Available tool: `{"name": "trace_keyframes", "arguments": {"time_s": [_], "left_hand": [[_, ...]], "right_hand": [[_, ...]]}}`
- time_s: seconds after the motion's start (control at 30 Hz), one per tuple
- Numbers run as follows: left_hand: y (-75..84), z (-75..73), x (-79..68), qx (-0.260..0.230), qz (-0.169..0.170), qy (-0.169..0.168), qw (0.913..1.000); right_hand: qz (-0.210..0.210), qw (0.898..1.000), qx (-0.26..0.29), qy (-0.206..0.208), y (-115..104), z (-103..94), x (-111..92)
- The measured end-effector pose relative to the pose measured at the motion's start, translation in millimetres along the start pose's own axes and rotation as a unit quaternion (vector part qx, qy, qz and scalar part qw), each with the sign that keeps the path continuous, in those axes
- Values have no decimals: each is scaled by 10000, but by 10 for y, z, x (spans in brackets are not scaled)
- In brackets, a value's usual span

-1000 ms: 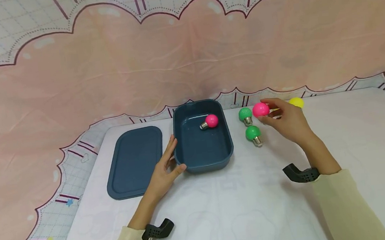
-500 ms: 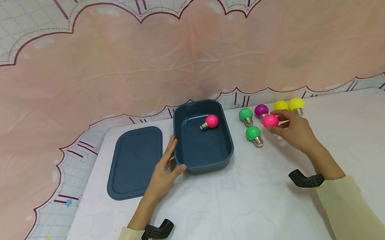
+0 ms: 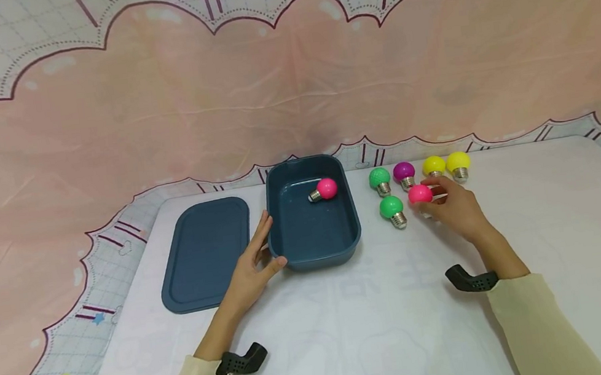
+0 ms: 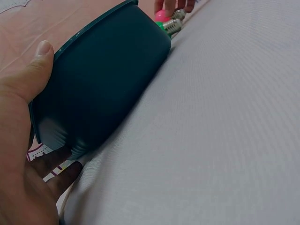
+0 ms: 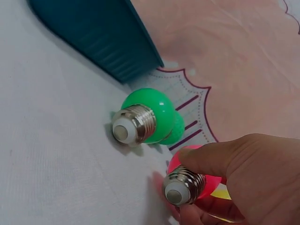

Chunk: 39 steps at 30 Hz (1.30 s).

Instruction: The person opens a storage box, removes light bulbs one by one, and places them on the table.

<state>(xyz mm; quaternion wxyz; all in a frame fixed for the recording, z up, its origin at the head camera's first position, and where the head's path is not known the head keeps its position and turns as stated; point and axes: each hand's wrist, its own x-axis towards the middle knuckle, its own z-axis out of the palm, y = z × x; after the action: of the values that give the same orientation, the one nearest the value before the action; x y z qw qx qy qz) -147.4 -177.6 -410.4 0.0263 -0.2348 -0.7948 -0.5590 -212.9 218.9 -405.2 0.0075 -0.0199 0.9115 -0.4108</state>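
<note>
My right hand (image 3: 455, 207) pinches a pink light bulb (image 3: 420, 193) by its round globe, low over the table. In the right wrist view, the thumb lies on the pink globe and the bulb's metal screw base (image 5: 183, 185) points away from the hand. My left hand (image 3: 251, 273) rests its fairly straight fingers and thumb against the left side and near corner of a dark blue box (image 3: 317, 265). Inside that box lies another pink bulb (image 3: 326, 188). Two green bulbs (image 3: 391, 206) and a purple bulb (image 3: 403, 171) lie left of the right hand.
Behind the right hand lie two yellow bulbs (image 3: 458, 161) at the table's back edge. A flat dark blue lid (image 3: 206, 254) is left of the box. The table (image 3: 372, 328) has a white cover, and a patterned pink cloth (image 3: 289, 90) hangs behind it.
The right hand has brought the pink bulb down and toward the near side, uncovering the purple bulb and the yellow ones. The left hand has stayed at the box.
</note>
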Motion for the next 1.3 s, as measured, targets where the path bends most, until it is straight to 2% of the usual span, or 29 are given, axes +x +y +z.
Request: {"name": "trace_keyframes", "arguments": {"time_s": [1.3], "left_hand": [[20, 8, 2, 23, 48, 26, 10000]], "right_hand": [[360, 9984, 66, -437, 4, 9, 16]]}}
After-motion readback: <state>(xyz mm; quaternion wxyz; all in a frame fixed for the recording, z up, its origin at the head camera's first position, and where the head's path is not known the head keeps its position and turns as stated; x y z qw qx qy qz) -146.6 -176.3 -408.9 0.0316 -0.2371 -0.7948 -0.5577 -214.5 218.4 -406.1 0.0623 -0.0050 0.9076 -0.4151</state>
